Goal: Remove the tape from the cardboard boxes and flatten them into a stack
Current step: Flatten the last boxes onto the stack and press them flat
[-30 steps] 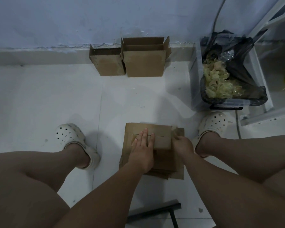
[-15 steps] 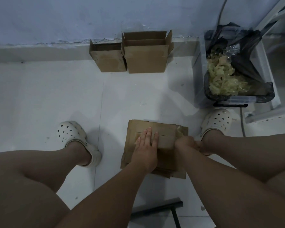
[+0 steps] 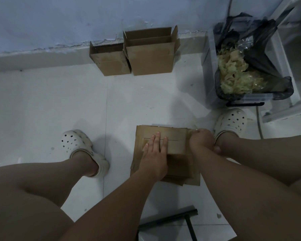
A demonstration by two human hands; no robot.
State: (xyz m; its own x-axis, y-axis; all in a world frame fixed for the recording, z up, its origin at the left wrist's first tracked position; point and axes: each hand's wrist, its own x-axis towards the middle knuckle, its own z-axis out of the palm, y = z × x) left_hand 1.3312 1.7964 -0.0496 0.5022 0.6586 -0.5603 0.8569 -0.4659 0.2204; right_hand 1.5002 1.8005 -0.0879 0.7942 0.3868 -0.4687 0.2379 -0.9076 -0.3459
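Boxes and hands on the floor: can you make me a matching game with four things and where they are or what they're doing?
Things:
1. left hand
2. right hand
3. open boxes
4. plastic bin

Places or states:
A. standing against the wall
B. lying flat on top of the cardboard stack
C. holding crumpled tape
D. curled at the stack's right edge, seemingly pinching a tape strip

Pairs: 1-B, 2-D, 3-A, 4-C
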